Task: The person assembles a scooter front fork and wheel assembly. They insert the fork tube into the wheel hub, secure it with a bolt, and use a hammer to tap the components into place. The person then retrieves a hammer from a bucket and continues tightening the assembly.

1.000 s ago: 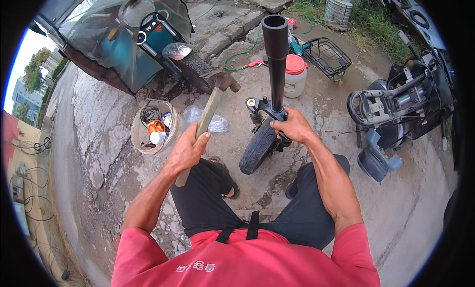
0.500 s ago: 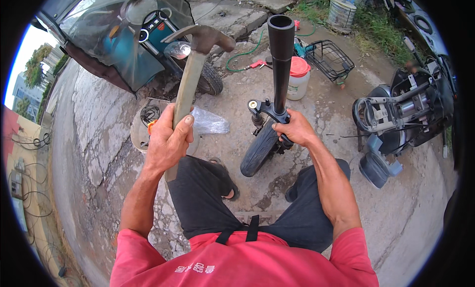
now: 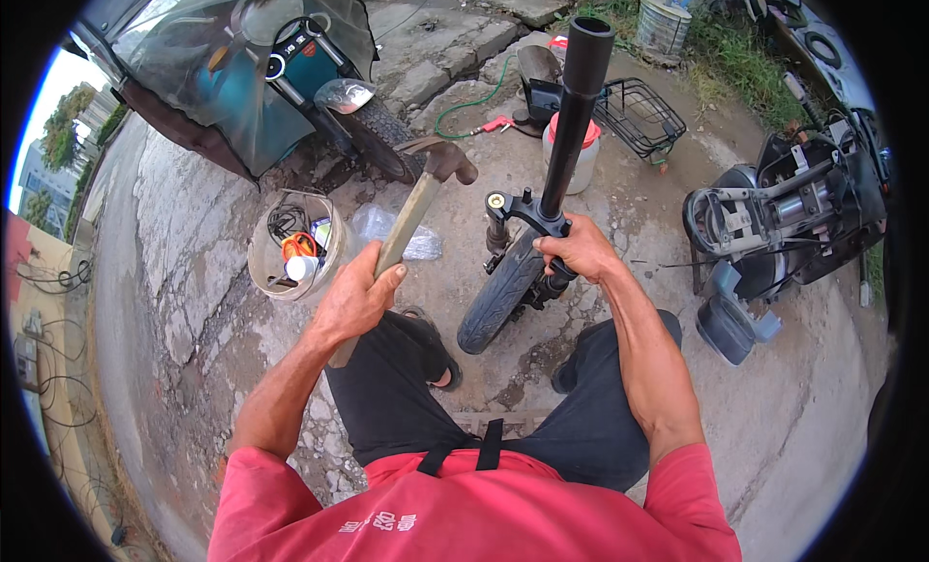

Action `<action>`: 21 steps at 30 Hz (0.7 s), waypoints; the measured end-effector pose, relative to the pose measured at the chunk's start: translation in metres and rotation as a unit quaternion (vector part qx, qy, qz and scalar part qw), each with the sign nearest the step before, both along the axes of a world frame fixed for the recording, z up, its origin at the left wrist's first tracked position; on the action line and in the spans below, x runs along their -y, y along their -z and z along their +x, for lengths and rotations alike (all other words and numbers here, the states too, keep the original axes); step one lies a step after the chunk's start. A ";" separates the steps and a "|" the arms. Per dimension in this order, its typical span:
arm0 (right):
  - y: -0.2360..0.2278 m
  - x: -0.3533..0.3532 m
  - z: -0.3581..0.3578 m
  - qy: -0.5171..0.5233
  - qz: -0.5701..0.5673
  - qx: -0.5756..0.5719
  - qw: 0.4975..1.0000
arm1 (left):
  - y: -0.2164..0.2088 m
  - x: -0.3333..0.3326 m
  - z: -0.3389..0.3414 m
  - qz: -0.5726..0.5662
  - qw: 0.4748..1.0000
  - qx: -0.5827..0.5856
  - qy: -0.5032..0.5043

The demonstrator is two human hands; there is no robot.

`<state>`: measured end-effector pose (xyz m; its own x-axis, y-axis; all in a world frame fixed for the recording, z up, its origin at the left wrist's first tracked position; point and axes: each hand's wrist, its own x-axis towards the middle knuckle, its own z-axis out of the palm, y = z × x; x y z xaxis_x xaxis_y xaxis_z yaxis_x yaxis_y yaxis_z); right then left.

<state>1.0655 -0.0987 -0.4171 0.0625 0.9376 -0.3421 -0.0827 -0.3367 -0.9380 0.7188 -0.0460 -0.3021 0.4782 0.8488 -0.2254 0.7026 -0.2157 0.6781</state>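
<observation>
Hands, two, bare, well apart as I see them. Left hand [image 3: 356, 296]: closed in a grip, thumb [image 3: 395, 274] angled forward-right; left forearm [image 3: 276, 393] slanting inward. Right hand [image 3: 584, 249]: farther forward, fingers curled, thumb pointing left; right forearm [image 3: 644, 339] slanting inward, bare to the elbow.

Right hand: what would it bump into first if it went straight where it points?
The right hand would probably bump the black tube first, just ahead of it, though depth is hard to judge.
</observation>
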 end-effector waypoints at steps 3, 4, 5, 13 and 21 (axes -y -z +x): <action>0.000 -0.003 0.004 -0.028 0.006 -0.004 1.000 | 0.002 0.010 -0.005 -0.044 0.999 -0.006 -0.029; -0.001 -0.004 0.006 -0.029 -0.008 -0.045 0.999 | 0.002 0.014 -0.006 -0.065 0.997 -0.015 -0.040; -0.003 -0.006 0.008 -0.028 -0.023 -0.084 0.996 | 0.005 0.018 -0.008 -0.075 0.996 -0.013 -0.039; -0.002 -0.013 -0.004 -0.007 -0.026 -0.221 0.975 | 0.000 0.062 -0.015 -0.103 0.994 -0.003 -0.022; 0.015 -0.021 -0.033 0.028 0.001 -0.228 0.973 | -0.009 0.076 -0.002 -0.064 0.995 -0.040 0.064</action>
